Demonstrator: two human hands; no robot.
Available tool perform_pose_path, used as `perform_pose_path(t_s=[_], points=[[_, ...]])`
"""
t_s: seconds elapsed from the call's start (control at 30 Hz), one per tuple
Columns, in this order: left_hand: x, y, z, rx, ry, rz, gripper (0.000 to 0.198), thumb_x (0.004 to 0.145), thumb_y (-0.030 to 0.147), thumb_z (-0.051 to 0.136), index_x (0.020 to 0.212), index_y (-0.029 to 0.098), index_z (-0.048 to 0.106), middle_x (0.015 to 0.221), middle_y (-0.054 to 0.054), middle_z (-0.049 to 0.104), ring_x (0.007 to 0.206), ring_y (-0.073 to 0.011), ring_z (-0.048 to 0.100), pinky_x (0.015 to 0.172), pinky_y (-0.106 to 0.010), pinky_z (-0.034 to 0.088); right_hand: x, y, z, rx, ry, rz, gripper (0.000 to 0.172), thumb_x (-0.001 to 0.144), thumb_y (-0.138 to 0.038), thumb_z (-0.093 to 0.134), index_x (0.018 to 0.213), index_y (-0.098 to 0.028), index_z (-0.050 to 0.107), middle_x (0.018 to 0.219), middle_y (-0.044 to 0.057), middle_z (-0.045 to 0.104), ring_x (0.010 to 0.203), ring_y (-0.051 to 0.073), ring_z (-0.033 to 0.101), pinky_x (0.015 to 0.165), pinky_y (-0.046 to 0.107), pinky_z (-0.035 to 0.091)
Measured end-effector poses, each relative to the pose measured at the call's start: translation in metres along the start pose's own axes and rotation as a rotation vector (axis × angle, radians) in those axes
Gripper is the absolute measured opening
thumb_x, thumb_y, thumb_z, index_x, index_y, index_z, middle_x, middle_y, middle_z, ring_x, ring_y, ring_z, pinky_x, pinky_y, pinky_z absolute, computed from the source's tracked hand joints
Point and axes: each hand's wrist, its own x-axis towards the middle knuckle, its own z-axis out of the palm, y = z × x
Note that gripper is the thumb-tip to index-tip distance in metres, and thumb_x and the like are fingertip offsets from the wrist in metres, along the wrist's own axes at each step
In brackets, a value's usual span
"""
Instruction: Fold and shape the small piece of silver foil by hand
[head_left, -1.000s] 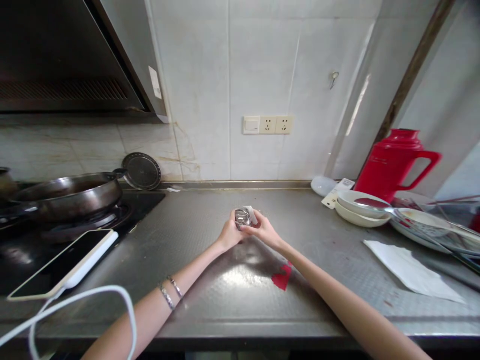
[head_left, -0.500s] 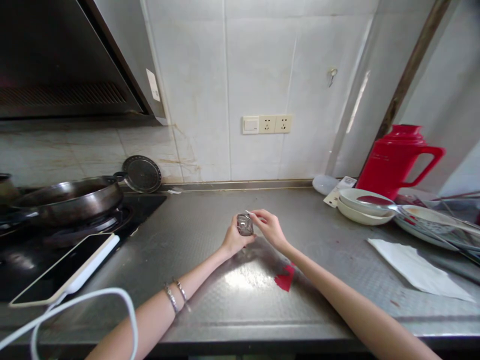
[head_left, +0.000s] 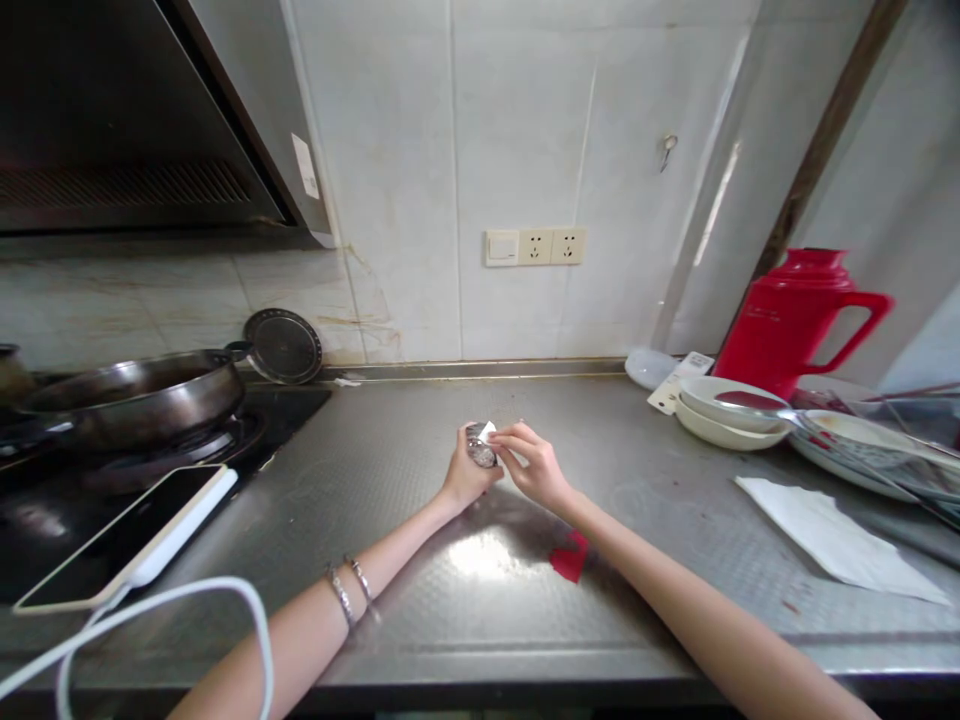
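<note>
Over the middle of the steel counter (head_left: pixel 390 400), my left hand (head_left: pixel 463 478) is closed round a small dark, shiny container (head_left: pixel 480 455). Its far side and most of its body are hidden by my fingers. Between the fingertips of my right hand (head_left: pixel 538 468) is a small white piece (head_left: pixel 487 431), pinched right at the container's top; whether it is paper or film I cannot tell. A torn red scrap (head_left: pixel 570 558) lies on the counter beside my right forearm.
A pan (head_left: pixel 142 400) sits on the black stove at left, near a phone (head_left: pixel 127 540) with a white cable (head_left: pixel 255 610). Stacked bowls (head_left: pixel 727 428), plates, a red thermos (head_left: pixel 787 330) and a white paper sheet (head_left: pixel 832 540) occupy the right.
The white piece now shows more plainly, standing up from the container's top in my right fingers. The container has tilted and shifted slightly left. My right hand has moved a little left.
</note>
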Motion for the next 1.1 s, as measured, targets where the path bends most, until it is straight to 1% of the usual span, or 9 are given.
perform_pose_path(t_s=[0.1,0.23,0.33,0.6,0.67,0.77,0.87,0.93,1.1], points=[[-0.001,0.004,0.001,0.015,-0.005,0.062,0.067,0.052,0.007,0.067,0.112,0.021,0.039,0.092,0.001,0.057,0.073,-0.0108,0.056,0.065,-0.022,0.045,0.002,0.001,-0.001,0.004,0.014,0.011,0.021,0.092,-0.023,0.051,0.097,-0.024,0.071,0.089,0.007,0.068,0.084,0.018,0.063,0.074,0.031,0.052],[-0.005,0.01,0.001,0.096,-0.017,0.084,0.069,0.053,0.005,0.065,0.115,0.02,0.038,0.092,0.0,0.057,0.072,-0.0106,0.055,0.064,-0.022,0.044,0.004,0.002,-0.001,0.015,0.066,0.123,0.022,0.092,-0.026,0.051,0.096,-0.024,0.072,0.089,0.007,0.069,0.083,0.019,0.064,0.075,0.032,0.052],[-0.006,0.011,0.001,0.156,-0.026,0.098,0.072,0.053,0.005,0.067,0.117,0.02,0.038,0.095,-0.001,0.058,0.078,-0.0126,0.057,0.069,-0.024,0.046,0.003,0.002,-0.002,-0.001,0.078,0.152,0.024,0.093,-0.029,0.049,0.096,-0.024,0.072,0.089,0.008,0.069,0.083,0.02,0.065,0.075,0.033,0.052],[-0.006,0.011,0.002,0.114,-0.002,0.113,0.068,0.056,0.011,0.071,0.115,0.02,0.039,0.098,-0.002,0.06,0.081,-0.0148,0.06,0.072,-0.026,0.048,-0.001,-0.002,-0.003,-0.008,0.011,-0.05,0.02,0.09,-0.02,0.052,0.097,-0.024,0.07,0.091,0.008,0.068,0.085,0.02,0.062,0.075,0.035,0.052],[-0.007,0.012,0.002,0.134,0.017,0.127,0.068,0.056,0.01,0.07,0.116,0.021,0.039,0.099,-0.002,0.06,0.081,-0.0149,0.06,0.073,-0.027,0.048,0.001,-0.003,-0.002,0.004,0.041,-0.012,0.02,0.09,-0.019,0.052,0.097,-0.024,0.07,0.09,0.008,0.068,0.085,0.019,0.063,0.075,0.033,0.052],[-0.009,0.013,0.001,0.199,0.037,0.141,0.071,0.055,0.008,0.068,0.119,0.021,0.04,0.102,-0.003,0.059,0.088,-0.0171,0.06,0.078,-0.029,0.048,0.003,-0.004,-0.001,0.028,0.093,0.129,0.02,0.091,-0.022,0.052,0.094,-0.023,0.071,0.09,0.008,0.07,0.084,0.019,0.065,0.074,0.032,0.052],[-0.011,0.014,0.001,0.219,0.034,0.133,0.074,0.053,0.006,0.069,0.12,0.021,0.041,0.106,-0.004,0.06,0.094,-0.0195,0.06,0.083,-0.031,0.048,0.004,-0.003,-0.002,0.026,0.099,0.208,0.02,0.091,-0.027,0.051,0.092,-0.023,0.071,0.091,0.008,0.071,0.085,0.02,0.066,0.076,0.034,0.053],[-0.011,0.015,0.001,0.214,0.039,0.121,0.074,0.051,0.007,0.071,0.119,0.021,0.042,0.106,-0.004,0.061,0.095,-0.02,0.061,0.084,-0.031,0.048,0.004,-0.003,-0.002,0.003,0.093,0.178,0.021,0.092,-0.027,0.05,0.093,-0.024,0.071,0.092,0.008,0.071,0.086,0.021,0.066,0.077,0.035,0.053],[-0.008,0.017,0.002,0.161,0.033,0.077,0.067,0.054,0.013,0.075,0.112,0.021,0.044,0.097,-0.002,0.063,0.087,-0.0178,0.062,0.079,-0.03,0.049,-0.001,-0.001,-0.002,-0.004,0.014,-0.025,0.023,0.091,-0.02,0.05,0.101,-0.026,0.069,0.1,0.008,0.072,0.096,0.021,0.066,0.086,0.04,0.053]])
